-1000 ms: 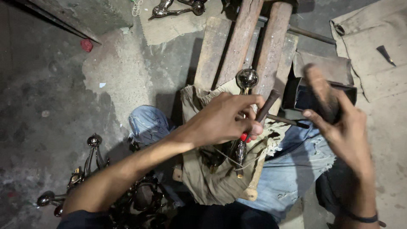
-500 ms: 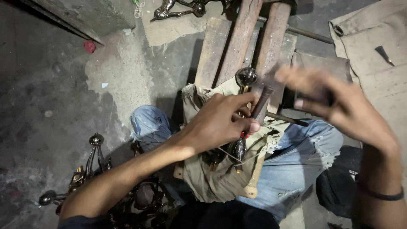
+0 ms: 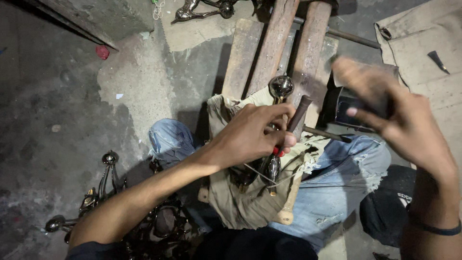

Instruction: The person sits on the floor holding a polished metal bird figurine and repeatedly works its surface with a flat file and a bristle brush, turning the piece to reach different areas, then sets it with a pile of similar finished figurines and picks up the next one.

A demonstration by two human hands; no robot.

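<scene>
My left hand [image 3: 250, 137] is closed around a dark metal fitting with a shiny ball top [image 3: 280, 86]. It presses the fitting onto a khaki cloth [image 3: 245, 207] spread over my lap. A dark rod-shaped tool [image 3: 299, 111] with a red mark near my fingers leans beside the fitting under the same hand. A wooden handle [image 3: 288, 204] lies on the cloth below. My right hand [image 3: 394, 118] hangs blurred in the air to the right, fingers spread and nothing visibly in it, above a dark box [image 3: 353, 115].
Wooden planks [image 3: 276, 43] lean up from my knees. More ball-ended metal fittings [image 3: 103, 180] are piled at the lower left, and others [image 3: 197, 9] lie at the top. A sackcloth [image 3: 423, 43] with a small blade [image 3: 438, 60] lies at the right. The floor is rough concrete.
My right hand swung in toward the fitting and has pulled back to the right. My left hand has kept its grip on the fitting.
</scene>
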